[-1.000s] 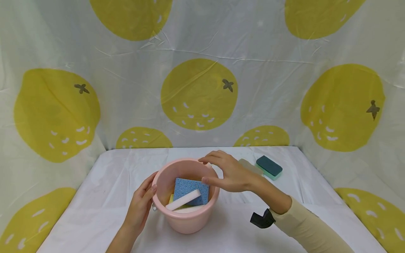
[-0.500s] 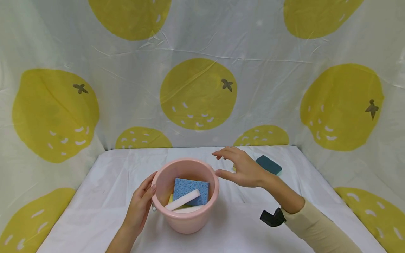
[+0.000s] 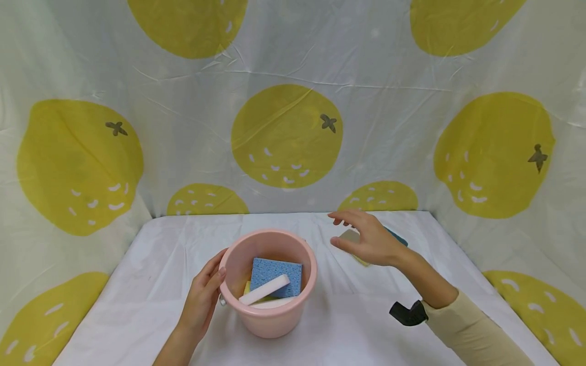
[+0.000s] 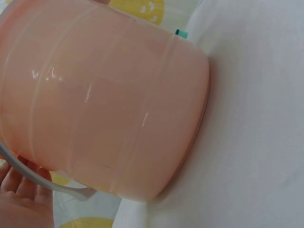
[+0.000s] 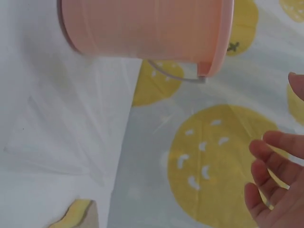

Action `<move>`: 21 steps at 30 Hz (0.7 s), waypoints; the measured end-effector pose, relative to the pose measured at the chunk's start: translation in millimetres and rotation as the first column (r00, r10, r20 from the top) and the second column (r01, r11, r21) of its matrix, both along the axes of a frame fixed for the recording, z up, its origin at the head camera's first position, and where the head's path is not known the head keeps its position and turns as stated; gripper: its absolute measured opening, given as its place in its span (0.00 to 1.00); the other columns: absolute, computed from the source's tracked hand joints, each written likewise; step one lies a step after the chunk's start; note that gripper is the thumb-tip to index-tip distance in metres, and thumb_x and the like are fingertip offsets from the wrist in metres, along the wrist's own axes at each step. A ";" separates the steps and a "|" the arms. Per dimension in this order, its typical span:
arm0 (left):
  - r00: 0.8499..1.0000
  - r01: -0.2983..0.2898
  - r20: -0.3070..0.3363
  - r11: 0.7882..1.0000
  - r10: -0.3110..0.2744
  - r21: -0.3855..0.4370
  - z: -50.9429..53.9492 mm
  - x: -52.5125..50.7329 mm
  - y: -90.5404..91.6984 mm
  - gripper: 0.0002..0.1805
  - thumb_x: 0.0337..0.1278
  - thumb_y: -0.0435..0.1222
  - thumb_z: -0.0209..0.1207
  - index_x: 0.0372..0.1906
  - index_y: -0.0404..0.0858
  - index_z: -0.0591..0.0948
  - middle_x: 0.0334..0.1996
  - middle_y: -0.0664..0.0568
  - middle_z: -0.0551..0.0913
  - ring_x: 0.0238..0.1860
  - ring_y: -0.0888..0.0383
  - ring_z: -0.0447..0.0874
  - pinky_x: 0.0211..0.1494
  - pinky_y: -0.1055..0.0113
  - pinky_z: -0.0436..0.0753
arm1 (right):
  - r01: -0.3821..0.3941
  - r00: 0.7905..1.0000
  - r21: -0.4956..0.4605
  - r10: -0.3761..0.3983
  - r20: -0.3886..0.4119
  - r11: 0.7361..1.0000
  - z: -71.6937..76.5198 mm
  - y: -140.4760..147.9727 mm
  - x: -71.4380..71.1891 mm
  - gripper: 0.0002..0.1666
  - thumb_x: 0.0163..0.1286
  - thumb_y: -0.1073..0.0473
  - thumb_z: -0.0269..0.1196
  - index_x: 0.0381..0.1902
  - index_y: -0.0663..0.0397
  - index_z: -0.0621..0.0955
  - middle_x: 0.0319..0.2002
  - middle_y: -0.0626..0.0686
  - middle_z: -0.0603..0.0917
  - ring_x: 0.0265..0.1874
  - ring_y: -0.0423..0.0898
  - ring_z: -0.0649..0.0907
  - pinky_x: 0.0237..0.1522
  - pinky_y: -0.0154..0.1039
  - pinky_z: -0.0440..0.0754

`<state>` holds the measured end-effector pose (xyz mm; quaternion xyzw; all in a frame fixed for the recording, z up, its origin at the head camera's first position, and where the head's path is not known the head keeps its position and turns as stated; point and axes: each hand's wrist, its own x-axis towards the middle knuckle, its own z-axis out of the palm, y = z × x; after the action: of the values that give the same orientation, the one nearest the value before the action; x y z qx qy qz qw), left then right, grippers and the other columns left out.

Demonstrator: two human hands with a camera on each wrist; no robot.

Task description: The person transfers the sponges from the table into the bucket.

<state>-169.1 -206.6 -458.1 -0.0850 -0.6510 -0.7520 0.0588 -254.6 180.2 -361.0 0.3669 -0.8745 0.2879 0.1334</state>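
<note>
A pink bucket [image 3: 271, 324] stands upright on the white cloth. Inside lie a blue sponge [image 3: 274, 269], a white block [image 3: 264, 290] across it, and something yellow [image 3: 247, 287] mostly covered. My left hand [image 3: 198, 300] rests against the bucket's left side, its thumb at the rim. In the left wrist view, that hand's fingers [image 4: 28, 185] lie beside the grey handle [image 4: 42, 180]. Right of the bucket, my right hand [image 3: 373, 243] hovers with spread fingers, holding nothing. Below it sits a beige and yellow sponge [image 3: 350, 236], partly hidden. The dark green sponge [image 3: 399, 238] behind is mostly covered by the hand.
A curtain with large lemon prints [image 3: 287, 136] encloses the back and both sides of the white table cloth [image 3: 183, 239]. A black wrist mount [image 3: 409, 313] juts out from my right sleeve [image 3: 471, 325].
My right hand has moved right, from over the bucket's rim to above the beige and yellow sponge. The bucket, its contents and my left hand have stayed put.
</note>
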 end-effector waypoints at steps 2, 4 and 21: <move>1.000 0.002 0.000 1.000 -0.002 0.000 0.4 0.6 -0.1 0.28 0.81 0.38 0.50 0.78 0.36 0.64 0.76 0.44 0.65 0.70 0.62 0.69 0.66 0.71 0.73 | 0.006 1.000 -0.011 -0.006 0.000 1.000 -1.2 4.6 -1.6 0.32 0.69 0.49 0.70 0.68 0.54 0.79 0.52 0.48 0.83 0.51 0.50 0.80 0.53 0.55 0.80; 1.000 0.003 -0.003 1.000 -0.003 0.001 0.7 1.1 -0.2 0.28 0.81 0.38 0.50 0.78 0.36 0.64 0.76 0.44 0.65 0.70 0.62 0.69 0.66 0.71 0.72 | 0.018 1.000 -0.014 -0.018 -0.008 1.000 -3.1 9.3 -3.9 0.32 0.69 0.49 0.70 0.67 0.54 0.79 0.51 0.47 0.83 0.50 0.50 0.80 0.52 0.54 0.80; 1.000 -0.003 -0.002 1.000 0.003 0.003 -2.0 -1.6 -0.5 0.28 0.81 0.37 0.50 0.78 0.35 0.64 0.75 0.47 0.67 0.71 0.60 0.69 0.67 0.70 0.72 | 0.160 0.986 -0.035 -0.158 0.046 0.986 -29.7 61.4 -32.1 0.31 0.75 0.51 0.65 0.69 0.61 0.76 0.55 0.55 0.83 0.51 0.54 0.80 0.52 0.58 0.80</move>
<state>-170.6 -207.2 -460.1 -0.0848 -0.6499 -0.7528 0.0608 -286.7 241.6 -390.7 0.2869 -0.8980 0.3009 0.1442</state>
